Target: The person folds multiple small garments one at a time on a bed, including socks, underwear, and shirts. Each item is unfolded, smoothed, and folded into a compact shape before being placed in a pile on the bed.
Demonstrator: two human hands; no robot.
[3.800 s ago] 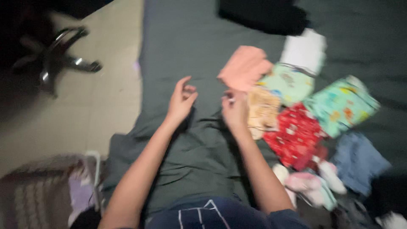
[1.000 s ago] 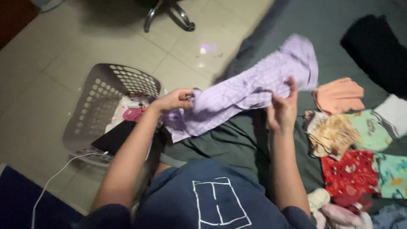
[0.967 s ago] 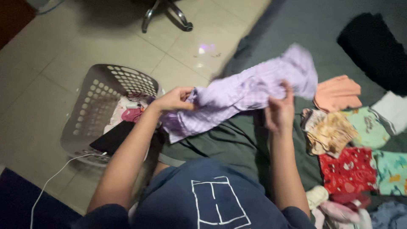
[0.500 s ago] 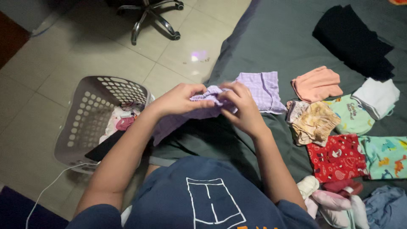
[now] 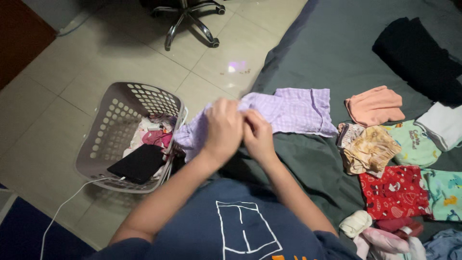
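My left hand [image 5: 223,130] and my right hand [image 5: 257,135] are pressed close together, both gripping the near edge of a lilac checked garment [image 5: 293,110]. The garment spreads out over the dark green bedsheet [image 5: 337,53], one end to the right and the other hanging toward the basket. Both hands are above the bed's edge, in front of my blue shirt.
A grey perforated laundry basket [image 5: 106,130] with clothes stands on the tiled floor at left. Folded clothes lie at right: peach [image 5: 375,106], tan patterned [image 5: 368,149], red [image 5: 394,190], mint [image 5: 416,142], white [image 5: 445,125], black [image 5: 416,53]. An office chair base [image 5: 192,19] is at top.
The lilac garment was held stretched in the air between my hands; now it lies lower on the bed and my hands have come together on its edge.
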